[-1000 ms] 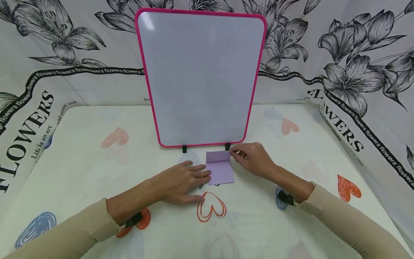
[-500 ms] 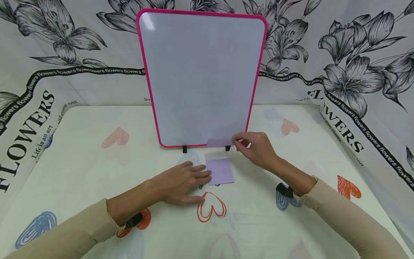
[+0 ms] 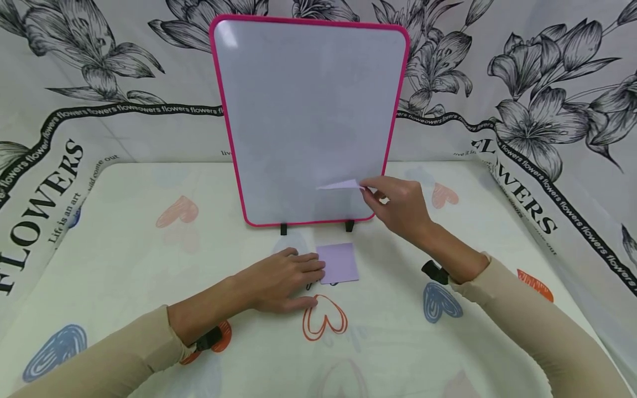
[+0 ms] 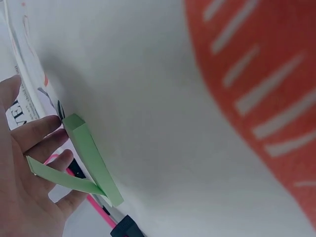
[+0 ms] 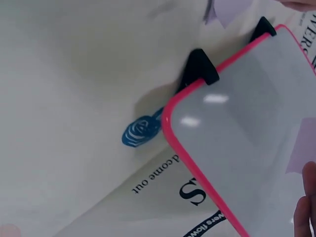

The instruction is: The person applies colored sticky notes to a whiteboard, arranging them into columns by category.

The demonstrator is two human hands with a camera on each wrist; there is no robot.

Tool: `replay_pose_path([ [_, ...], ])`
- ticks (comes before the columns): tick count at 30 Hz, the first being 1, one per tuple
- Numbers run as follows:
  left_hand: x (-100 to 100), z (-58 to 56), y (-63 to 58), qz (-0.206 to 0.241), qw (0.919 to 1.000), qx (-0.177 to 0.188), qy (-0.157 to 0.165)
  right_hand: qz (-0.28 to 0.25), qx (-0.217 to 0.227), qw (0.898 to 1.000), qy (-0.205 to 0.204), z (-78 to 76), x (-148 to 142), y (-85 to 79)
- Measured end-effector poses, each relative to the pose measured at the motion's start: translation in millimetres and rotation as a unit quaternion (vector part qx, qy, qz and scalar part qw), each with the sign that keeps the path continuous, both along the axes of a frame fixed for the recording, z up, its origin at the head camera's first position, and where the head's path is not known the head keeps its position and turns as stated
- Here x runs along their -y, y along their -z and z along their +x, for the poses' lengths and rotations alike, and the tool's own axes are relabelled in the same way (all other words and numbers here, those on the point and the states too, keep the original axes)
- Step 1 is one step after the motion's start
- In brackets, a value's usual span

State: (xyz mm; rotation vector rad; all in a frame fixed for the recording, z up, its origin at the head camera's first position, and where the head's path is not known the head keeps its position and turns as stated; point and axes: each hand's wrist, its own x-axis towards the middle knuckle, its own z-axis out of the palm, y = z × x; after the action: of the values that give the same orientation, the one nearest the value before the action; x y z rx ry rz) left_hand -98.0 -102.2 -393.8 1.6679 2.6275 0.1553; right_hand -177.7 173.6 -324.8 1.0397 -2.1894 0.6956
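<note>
Right hand [image 3: 400, 207] pinches a purple sheet [image 3: 343, 184] before the whiteboard [image 3: 308, 110]; left hand [image 3: 283, 282], fingers spread, apparently steadies the purple pad [image 3: 340, 262] near its base.

From farthest back, the head camera is looking forward and down over the tabletop [image 3: 249, 354], taking in the left hand [image 3: 291, 281], the right hand [image 3: 400, 204] and the whole whiteboard [image 3: 311, 121]. The left wrist camera is sitting low and close, facing along the tabletop toward the left hand's underside, with part of the whiteboard's pink edge showing near the bottom. The right wrist camera is viewing the whiteboard at a slant, its black feet [image 5: 197, 69] appearing uppermost. Head and right wrist views are sharing the lavender sheet [image 3: 340, 185] and the right hand's fingers.
</note>
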Motion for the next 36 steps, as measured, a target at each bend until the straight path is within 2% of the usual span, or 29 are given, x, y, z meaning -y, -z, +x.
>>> replay_pose_path([
  [5, -1, -1.1, -1.0, 0.008, 0.9999, -0.007, 0.005, -0.017, -0.054, 0.998, 0.017, -7.9, 0, -17.5],
  [10, -1, -3.2, -2.4, 0.01, 0.9997, -0.018, 0.009, -0.071, -0.088, 0.993, 0.02, -16.8, 3, -34.9],
  [14, -4, -7.1, -8.3, 0.011, 0.9998, -0.018, 0.004, -0.104, -0.107, 0.989, 0.016, -22.5, 9, -45.7],
  [19, -6, -17.3, -24.5, 0.014, 0.9996, -0.01, -0.022, -0.119, -0.143, 0.982, 0.016, -29.2, 15, -56.5],
  [22, -6, -26.4, -39.5, 0.023, 0.9986, -0.015, -0.045, -0.127, -0.166, 0.978, 0.022, -33.5, 18, -61.6],
  [25, -5, -37.5, -56.7, 0.054, 0.9955, -0.027, -0.073, -0.143, -0.178, 0.973, 0.032, -37.5, 20, -65.1],
  [28, -3, -50.0, -75.0, 0.106, 0.9876, -0.032, -0.111, -0.162, -0.181, 0.969, 0.043, -40.8, 22, -67.3],
  [30, -1, -57.8, -88.5, 0.147, 0.9789, -0.028, -0.14, -0.17, -0.18, 0.968, 0.051, -42.5, 23, -68.5],
  [33, 0, -67.9, -109.4, 0.211, 0.9603, -0.02, -0.181, -0.185, -0.175, 0.965, 0.064, -45.1, 24, -70.3],
  [36, 1, -76.4, -128.7, 0.277, 0.9377, -0.011, -0.209, -0.198, -0.17, 0.962, 0.076, -47.8, 24, -72.0],
])
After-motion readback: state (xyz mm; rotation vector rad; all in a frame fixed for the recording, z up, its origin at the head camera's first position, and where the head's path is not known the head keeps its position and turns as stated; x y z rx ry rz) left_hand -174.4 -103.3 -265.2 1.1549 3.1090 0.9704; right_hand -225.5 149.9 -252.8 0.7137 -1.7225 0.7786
